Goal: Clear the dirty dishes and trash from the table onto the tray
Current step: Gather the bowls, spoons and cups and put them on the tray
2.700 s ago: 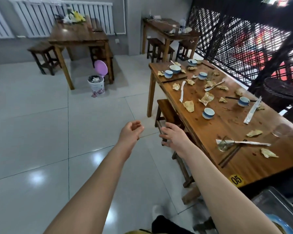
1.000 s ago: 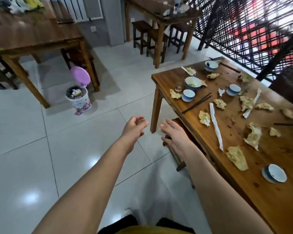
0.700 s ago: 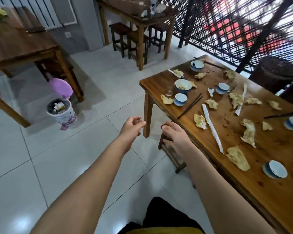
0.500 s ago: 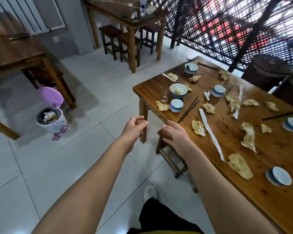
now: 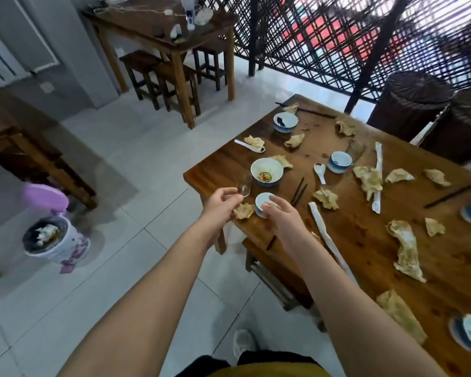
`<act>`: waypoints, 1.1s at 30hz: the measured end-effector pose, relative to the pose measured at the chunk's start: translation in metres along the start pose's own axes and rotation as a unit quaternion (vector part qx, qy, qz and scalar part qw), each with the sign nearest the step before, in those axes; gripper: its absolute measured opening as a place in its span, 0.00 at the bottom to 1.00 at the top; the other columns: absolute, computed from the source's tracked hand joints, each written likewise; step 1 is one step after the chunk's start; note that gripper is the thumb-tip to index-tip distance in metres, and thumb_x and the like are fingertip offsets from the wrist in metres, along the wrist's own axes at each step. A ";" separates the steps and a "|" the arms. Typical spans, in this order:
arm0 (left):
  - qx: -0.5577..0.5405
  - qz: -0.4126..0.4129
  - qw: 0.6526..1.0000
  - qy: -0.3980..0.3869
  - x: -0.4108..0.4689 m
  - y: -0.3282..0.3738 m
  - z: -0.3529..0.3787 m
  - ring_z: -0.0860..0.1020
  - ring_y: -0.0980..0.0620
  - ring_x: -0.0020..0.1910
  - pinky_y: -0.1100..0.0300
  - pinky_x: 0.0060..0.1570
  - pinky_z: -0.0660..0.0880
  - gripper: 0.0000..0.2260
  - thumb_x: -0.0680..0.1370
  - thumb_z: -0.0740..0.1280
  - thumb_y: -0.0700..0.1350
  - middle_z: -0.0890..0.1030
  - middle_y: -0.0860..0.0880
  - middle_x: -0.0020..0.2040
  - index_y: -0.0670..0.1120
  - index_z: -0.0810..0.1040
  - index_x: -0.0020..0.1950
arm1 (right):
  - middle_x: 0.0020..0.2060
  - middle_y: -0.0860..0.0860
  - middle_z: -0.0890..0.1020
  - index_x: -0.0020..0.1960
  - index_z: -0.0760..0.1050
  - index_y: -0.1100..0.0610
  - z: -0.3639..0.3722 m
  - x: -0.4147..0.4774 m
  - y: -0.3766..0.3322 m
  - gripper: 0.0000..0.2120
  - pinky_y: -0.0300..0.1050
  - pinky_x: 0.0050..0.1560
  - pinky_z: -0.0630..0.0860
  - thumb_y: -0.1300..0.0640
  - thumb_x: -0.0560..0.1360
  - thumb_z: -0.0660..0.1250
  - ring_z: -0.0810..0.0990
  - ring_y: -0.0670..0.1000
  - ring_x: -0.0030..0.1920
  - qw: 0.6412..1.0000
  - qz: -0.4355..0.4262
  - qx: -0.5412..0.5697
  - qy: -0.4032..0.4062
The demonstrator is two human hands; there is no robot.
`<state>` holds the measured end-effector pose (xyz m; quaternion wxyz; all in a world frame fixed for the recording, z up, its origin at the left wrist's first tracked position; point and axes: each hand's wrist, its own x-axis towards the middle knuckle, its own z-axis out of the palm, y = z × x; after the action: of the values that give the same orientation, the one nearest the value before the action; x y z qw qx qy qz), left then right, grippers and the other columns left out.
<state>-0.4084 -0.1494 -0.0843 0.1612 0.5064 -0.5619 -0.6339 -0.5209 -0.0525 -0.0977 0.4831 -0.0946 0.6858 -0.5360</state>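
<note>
Your wooden table [image 5: 346, 248] fills the right side, strewn w/ dirty dishes & crumpled napkins. The trash bin [image 5: 53, 240] w/ purple lid stands on the floor far left, well apart from it. Both your arms reach to the table's left corner. The big bowl [image 5: 267, 171] sits there, just behind the smaller pieces. Your R hand [image 5: 282, 217] curls round the small cup [image 5: 262, 202] near the table edge, fingers on its rim. Your L hand [image 5: 220, 204] has thumb & forefinger narrowed at the base of the glass [image 5: 244, 183]; can't tell if it's gripped. One napkin [image 5: 243, 210] lies btwn your hands, touching the cup.
</note>
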 end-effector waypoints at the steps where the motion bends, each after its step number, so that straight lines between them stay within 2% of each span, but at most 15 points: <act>1: 0.004 0.000 1.000 -0.001 0.007 0.004 0.004 0.76 0.49 0.60 0.53 0.60 0.76 0.12 0.80 0.65 0.49 0.76 0.49 0.61 0.51 0.73 0.62 | 0.67 0.52 0.73 0.71 0.67 0.52 -0.003 0.005 -0.002 0.24 0.54 0.68 0.70 0.53 0.77 0.68 0.74 0.53 0.63 1.000 0.002 0.007 0.007; 5: 0.009 0.005 1.000 -0.018 0.033 0.023 0.019 0.77 0.50 0.59 0.55 0.58 0.77 0.11 0.80 0.66 0.47 0.77 0.49 0.59 0.50 0.73 0.62 | 0.68 0.53 0.73 0.72 0.65 0.53 -0.018 0.024 -0.016 0.24 0.53 0.69 0.67 0.53 0.78 0.67 0.72 0.54 0.65 1.000 0.006 0.005 0.030; 8: 0.011 0.014 0.999 -0.039 0.050 0.037 0.027 0.76 0.51 0.58 0.57 0.56 0.77 0.09 0.80 0.65 0.46 0.77 0.50 0.57 0.51 0.73 0.59 | 0.68 0.53 0.73 0.72 0.65 0.54 -0.025 0.039 -0.027 0.24 0.50 0.66 0.67 0.54 0.78 0.66 0.71 0.53 0.66 0.999 0.007 0.011 0.046; 11: 0.022 0.022 0.998 -0.058 0.068 0.052 0.031 0.76 0.50 0.59 0.53 0.60 0.76 0.08 0.80 0.65 0.46 0.77 0.50 0.58 0.51 0.73 0.59 | 0.66 0.52 0.74 0.72 0.66 0.53 -0.026 0.051 -0.040 0.23 0.46 0.56 0.70 0.55 0.78 0.66 0.73 0.51 0.60 0.998 0.006 0.027 0.065; 13: 0.023 0.021 0.997 -0.069 0.082 0.060 0.032 0.76 0.50 0.58 0.54 0.59 0.76 0.08 0.80 0.66 0.45 0.77 0.50 0.58 0.51 0.73 0.58 | 0.65 0.52 0.75 0.72 0.66 0.53 -0.026 0.060 -0.047 0.23 0.45 0.54 0.70 0.56 0.78 0.66 0.74 0.50 0.57 0.996 0.006 0.040 0.077; 17: 0.033 0.023 0.994 -0.104 0.114 0.076 0.033 0.76 0.51 0.57 0.60 0.50 0.75 0.08 0.80 0.65 0.45 0.77 0.49 0.58 0.50 0.73 0.59 | 0.64 0.53 0.76 0.70 0.68 0.53 -0.026 0.080 -0.052 0.23 0.48 0.60 0.73 0.53 0.77 0.68 0.75 0.52 0.62 0.993 -0.003 0.055 0.102; 22: 0.042 0.019 0.988 -0.148 0.162 0.088 0.034 0.75 0.47 0.61 0.52 0.61 0.76 0.12 0.80 0.65 0.44 0.76 0.45 0.61 0.47 0.73 0.63 | 0.63 0.53 0.75 0.70 0.68 0.54 -0.016 0.113 -0.063 0.22 0.51 0.62 0.75 0.55 0.77 0.67 0.75 0.53 0.61 0.985 0.003 0.099 0.138; 27: 0.062 -0.009 0.978 -0.197 0.209 0.099 0.027 0.76 0.46 0.61 0.50 0.62 0.75 0.12 0.80 0.65 0.42 0.77 0.44 0.61 0.45 0.73 0.63 | 0.63 0.55 0.75 0.70 0.68 0.55 0.003 0.142 -0.074 0.22 0.50 0.60 0.76 0.56 0.77 0.67 0.76 0.53 0.60 0.973 0.028 0.141 0.183; 33: 0.080 -0.013 0.970 -0.231 0.264 0.108 0.019 0.76 0.48 0.59 0.60 0.51 0.77 0.07 0.80 0.65 0.43 0.77 0.47 0.57 0.48 0.73 0.58 | 0.63 0.55 0.75 0.69 0.69 0.55 0.019 0.176 -0.089 0.19 0.47 0.56 0.77 0.59 0.78 0.65 0.76 0.52 0.60 0.954 0.026 0.168 0.245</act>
<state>-0.5782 -0.3772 -0.1146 -0.0227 0.3649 -0.6260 -0.6888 -0.6316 -0.2155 -0.1225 0.3228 0.1403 0.6851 -0.6378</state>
